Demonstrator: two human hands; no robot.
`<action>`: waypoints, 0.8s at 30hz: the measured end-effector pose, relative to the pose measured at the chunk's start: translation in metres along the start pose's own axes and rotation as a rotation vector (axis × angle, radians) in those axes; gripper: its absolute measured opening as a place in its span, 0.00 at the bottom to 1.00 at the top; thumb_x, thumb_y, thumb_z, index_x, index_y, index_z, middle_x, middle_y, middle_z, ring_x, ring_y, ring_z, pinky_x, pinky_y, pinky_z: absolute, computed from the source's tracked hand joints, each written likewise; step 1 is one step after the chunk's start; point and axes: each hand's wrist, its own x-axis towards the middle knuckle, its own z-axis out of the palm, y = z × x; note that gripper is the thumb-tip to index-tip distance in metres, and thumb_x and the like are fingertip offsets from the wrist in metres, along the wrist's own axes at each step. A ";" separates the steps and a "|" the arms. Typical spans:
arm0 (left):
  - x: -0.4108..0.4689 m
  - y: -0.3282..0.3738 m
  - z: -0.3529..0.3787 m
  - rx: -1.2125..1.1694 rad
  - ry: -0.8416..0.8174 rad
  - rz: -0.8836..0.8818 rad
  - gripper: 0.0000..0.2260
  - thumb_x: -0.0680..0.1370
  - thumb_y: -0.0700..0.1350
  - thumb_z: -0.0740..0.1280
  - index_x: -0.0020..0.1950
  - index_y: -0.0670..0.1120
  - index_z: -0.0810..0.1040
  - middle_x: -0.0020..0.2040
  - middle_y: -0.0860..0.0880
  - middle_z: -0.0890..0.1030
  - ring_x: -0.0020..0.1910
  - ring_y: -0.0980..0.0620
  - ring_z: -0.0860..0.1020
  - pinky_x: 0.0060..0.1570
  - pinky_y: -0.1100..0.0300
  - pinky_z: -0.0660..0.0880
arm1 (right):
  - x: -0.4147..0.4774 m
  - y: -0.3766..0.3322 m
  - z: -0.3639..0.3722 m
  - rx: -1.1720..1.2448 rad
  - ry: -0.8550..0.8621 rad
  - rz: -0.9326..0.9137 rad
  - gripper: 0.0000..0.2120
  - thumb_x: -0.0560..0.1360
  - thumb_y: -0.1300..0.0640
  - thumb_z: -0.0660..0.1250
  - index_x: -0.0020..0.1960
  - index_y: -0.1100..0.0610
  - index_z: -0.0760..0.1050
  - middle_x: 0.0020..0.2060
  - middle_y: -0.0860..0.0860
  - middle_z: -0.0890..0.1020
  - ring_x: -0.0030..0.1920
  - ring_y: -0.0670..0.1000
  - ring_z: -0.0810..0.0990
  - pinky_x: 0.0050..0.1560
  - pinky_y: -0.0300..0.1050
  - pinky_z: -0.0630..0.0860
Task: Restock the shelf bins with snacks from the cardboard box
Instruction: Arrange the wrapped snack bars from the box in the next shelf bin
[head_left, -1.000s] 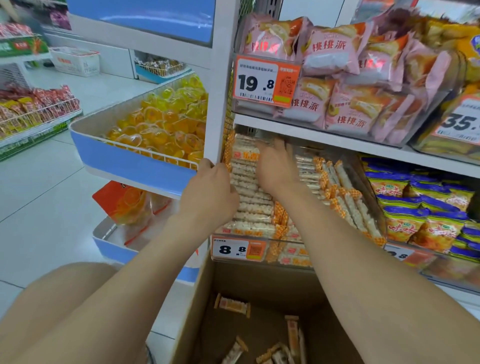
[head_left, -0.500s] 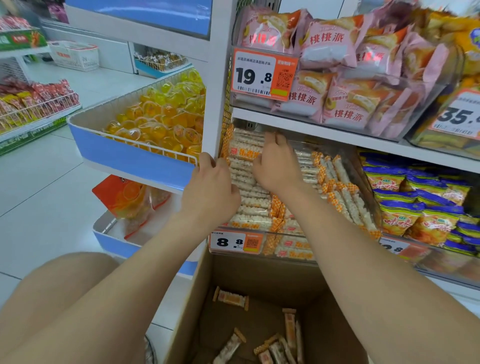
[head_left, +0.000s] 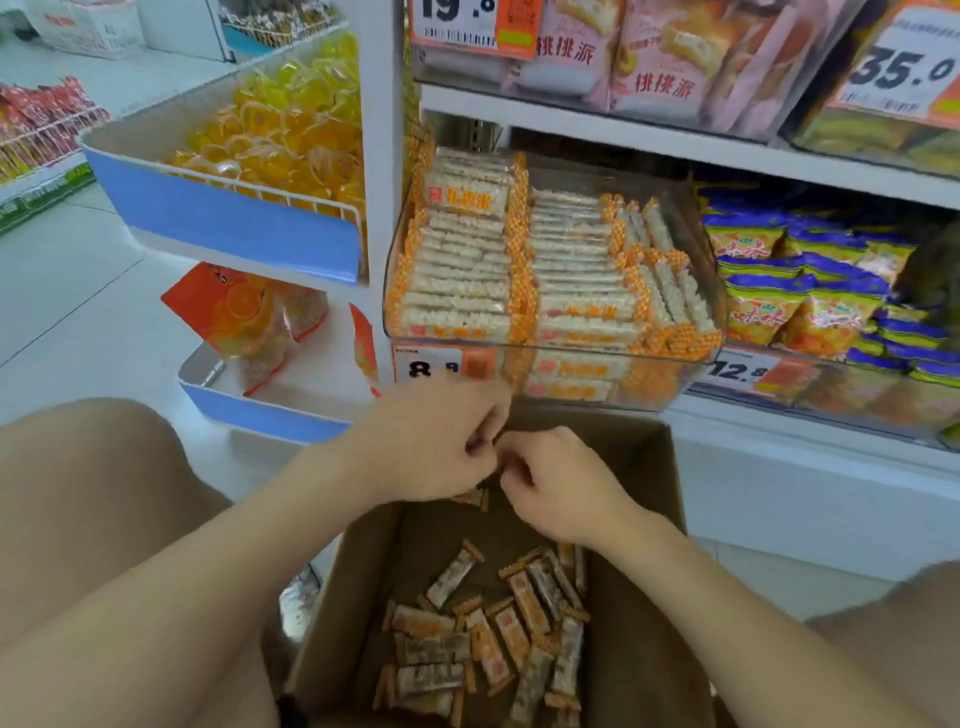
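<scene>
Up and to the left of the hands, a blue-fronted tray holds yellow jelly cups, with an orange pouch on the tier beneath it. The left hand hangs over the far edge of the cardboard box, knuckles up and fingers curled inward. The right hand is just beside it, also curled, fingertips almost meeting. Blur hides whether either hand pinches a wrapper. Below both hands, loose snack bars lie jumbled on the box floor: pale puffed-rice sticks in clear wrappers with orange checked ends. One bar peeks out directly under the left hand. Just above the hands, the clear shelf bin is packed with neat rows of the same bars. Further right sit blue-and-yellow snack bags
</scene>
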 end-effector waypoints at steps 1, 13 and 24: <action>0.001 -0.004 0.018 0.053 -0.184 -0.036 0.05 0.76 0.47 0.67 0.46 0.55 0.71 0.38 0.56 0.75 0.38 0.55 0.74 0.33 0.55 0.69 | 0.000 0.016 0.013 -0.004 -0.159 0.084 0.10 0.81 0.58 0.63 0.56 0.47 0.80 0.43 0.42 0.82 0.41 0.43 0.81 0.41 0.45 0.80; -0.001 -0.093 0.236 0.028 -0.588 -0.584 0.17 0.82 0.40 0.65 0.72 0.47 0.74 0.75 0.45 0.71 0.67 0.42 0.75 0.65 0.47 0.77 | -0.007 0.110 0.133 -0.017 -0.668 0.552 0.19 0.85 0.55 0.59 0.75 0.58 0.69 0.71 0.58 0.73 0.66 0.60 0.76 0.63 0.52 0.77; 0.018 -0.135 0.327 0.005 -0.580 -0.619 0.43 0.78 0.35 0.70 0.86 0.49 0.48 0.86 0.50 0.42 0.84 0.41 0.50 0.78 0.37 0.58 | 0.029 0.112 0.239 0.024 -0.678 0.228 0.32 0.79 0.64 0.67 0.80 0.51 0.63 0.74 0.60 0.73 0.73 0.64 0.72 0.67 0.56 0.74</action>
